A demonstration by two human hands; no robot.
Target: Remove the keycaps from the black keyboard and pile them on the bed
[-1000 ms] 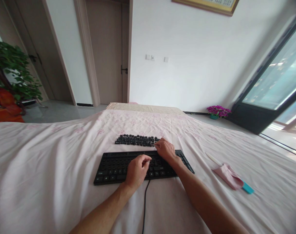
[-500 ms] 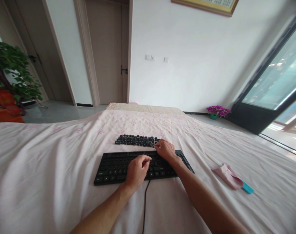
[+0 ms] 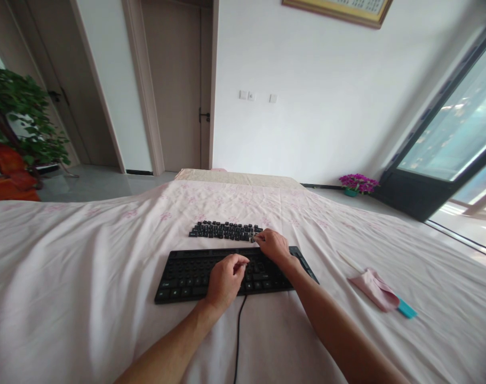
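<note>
Black plastic keyboard (image 3: 262,276), full-width, lying flat across the cloth-covered surface (image 3: 86,266). Judged light and stiff; best lifted by the two short ends, clear of the keys. Pale-marked keys sit along its near rows; farther back, many places seem to lack caps.

Loose black keycaps (image 3: 222,231), laid in close rows just beyond the keyboard's far edge. Judged very light, hard, somewhat slippery and easily scattered; best taken singly, by two opposite sides.

Left hand (image 3: 226,277), over the keyboard's middle: thumb and fingertips pressed together; any small thing between them is hidden.

Black cable (image 3: 238,330), running from the keyboard's near edge towards the wearer. Judged flexible.

Right hand (image 3: 272,245), fingertips at the right end of the keycap rows; whether they pinch a cap cannot be told.

Pink cloth (image 3: 374,289), crumpled, well apart at right, judged soft; a pale stick (image 3: 349,260) and a blue piece (image 3: 406,308) protrude, perhaps of one tool.

Count, left to right: keyboard, one; keycaps, several rows, too small to number singly; left hand, one; cable, one; right hand, one; pink cloth, one; stick, one; blue piece, one.
</note>
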